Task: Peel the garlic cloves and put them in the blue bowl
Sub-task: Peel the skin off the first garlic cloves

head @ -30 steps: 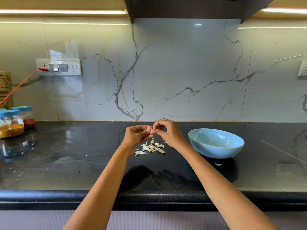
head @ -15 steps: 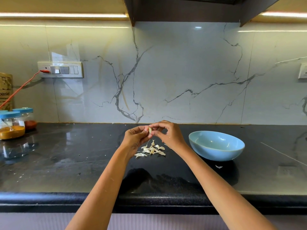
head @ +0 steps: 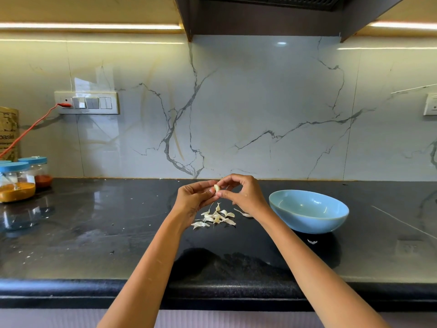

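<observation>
A pale garlic clove [head: 216, 187] sits between the fingertips of both hands, held above the black counter. My left hand [head: 192, 200] pinches it from the left and my right hand [head: 244, 195] pinches it from the right, fingers curled over it. Below the hands lies a small heap of white garlic skins [head: 216, 217] on the counter. The blue bowl [head: 307, 210] stands just right of my right hand; no cloves show inside it.
Two blue-lidded spice jars [head: 16, 183] stand at the far left by the wall, under a switch panel [head: 86, 102] with a red cable. A stray bit of skin [head: 312, 241] lies in front of the bowl. The counter's front edge [head: 71, 290] runs across the bottom.
The clove, mostly hidden between my fingers a second ago, now shows plainly between both hands' fingertips. The hands stay above the skin heap.
</observation>
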